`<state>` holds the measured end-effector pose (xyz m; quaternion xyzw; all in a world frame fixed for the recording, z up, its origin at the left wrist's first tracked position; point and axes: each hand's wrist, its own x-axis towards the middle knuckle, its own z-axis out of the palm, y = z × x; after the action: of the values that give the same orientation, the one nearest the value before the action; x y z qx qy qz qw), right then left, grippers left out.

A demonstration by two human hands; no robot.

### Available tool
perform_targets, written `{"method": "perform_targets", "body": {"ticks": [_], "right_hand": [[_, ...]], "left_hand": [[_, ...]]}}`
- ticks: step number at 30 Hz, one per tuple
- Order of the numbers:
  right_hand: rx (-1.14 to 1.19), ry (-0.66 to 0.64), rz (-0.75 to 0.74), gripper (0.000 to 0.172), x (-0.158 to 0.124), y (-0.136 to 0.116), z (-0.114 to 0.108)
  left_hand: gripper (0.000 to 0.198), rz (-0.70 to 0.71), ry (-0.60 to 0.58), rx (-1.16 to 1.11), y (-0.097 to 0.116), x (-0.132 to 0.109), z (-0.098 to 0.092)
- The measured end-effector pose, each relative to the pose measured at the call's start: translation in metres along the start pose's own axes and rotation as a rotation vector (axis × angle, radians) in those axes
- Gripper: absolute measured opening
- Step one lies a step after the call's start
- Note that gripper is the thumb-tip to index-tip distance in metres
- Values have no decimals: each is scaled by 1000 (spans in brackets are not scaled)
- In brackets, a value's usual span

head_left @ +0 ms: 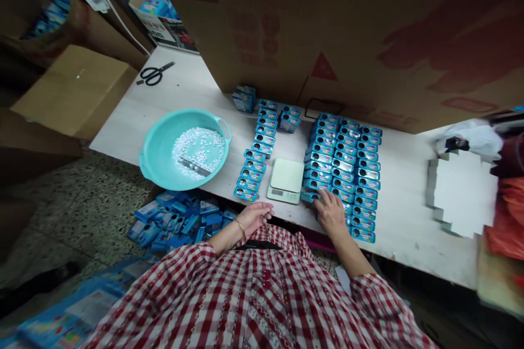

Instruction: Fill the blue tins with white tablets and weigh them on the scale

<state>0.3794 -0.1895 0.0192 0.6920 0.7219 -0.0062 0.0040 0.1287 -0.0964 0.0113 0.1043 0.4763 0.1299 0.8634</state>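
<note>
The bench [403, 191] is bounded on its far side by a large cardboard box [286, 27]; its near edge is overlapped in view by a turquoise basin [158, 152] at left. Pale top is exposed between the right rows of blue boxes [344, 163] and the white stack [462, 191]. The scale [286, 177] is flanked by boxes. Just right of it, a near blue box [307, 196] is touched by the right hand [331, 210], fingers bent, slightly apart; whether it is gripped cannot be told. The left hand [254, 218] is held by the near edge, fingers curled together; whether anything is pinched cannot be told. Both forearms are extended forward, angled inward.
</note>
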Motion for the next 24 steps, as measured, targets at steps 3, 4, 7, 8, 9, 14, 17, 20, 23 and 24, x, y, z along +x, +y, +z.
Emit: {"method": "perform_targets", "body": {"ticks": [3, 4, 7, 8, 9, 14, 17, 20, 23, 24], "right_hand": [[39, 20, -30, 26, 4, -13, -24], [59, 23, -53, 27, 10, -19, -30], [128, 17, -129, 29, 41, -40, -32], [145, 9, -148, 29, 54, -47, -29], [153, 0, -161, 28, 65, -52, -24], [200, 68, -177, 24, 86, -56, -2], [329, 261, -14, 32, 70, -39, 2], [383, 412, 203, 36, 49, -19, 6], [369, 462, 311, 41, 36, -6, 11], [363, 464, 326, 42, 34, -4, 13]], "left_hand": [[11, -10, 20, -43, -1, -3, -3], [12, -14, 27, -58, -1, -5, -4], [13, -12, 32, -90, -2, -9, -4], [13, -8, 34, -98, -2, -10, -4], [13, -2, 38, -106, -3, -12, -4], [13, 27, 59, -148, -5, -17, -13], [14, 27, 72, -193, -6, -19, -18], [14, 23, 75, -244, -5, -20, -21], [15, 18, 76, -267, -6, -18, -20], [15, 14, 78, -269, -6, -18, -19]]}}
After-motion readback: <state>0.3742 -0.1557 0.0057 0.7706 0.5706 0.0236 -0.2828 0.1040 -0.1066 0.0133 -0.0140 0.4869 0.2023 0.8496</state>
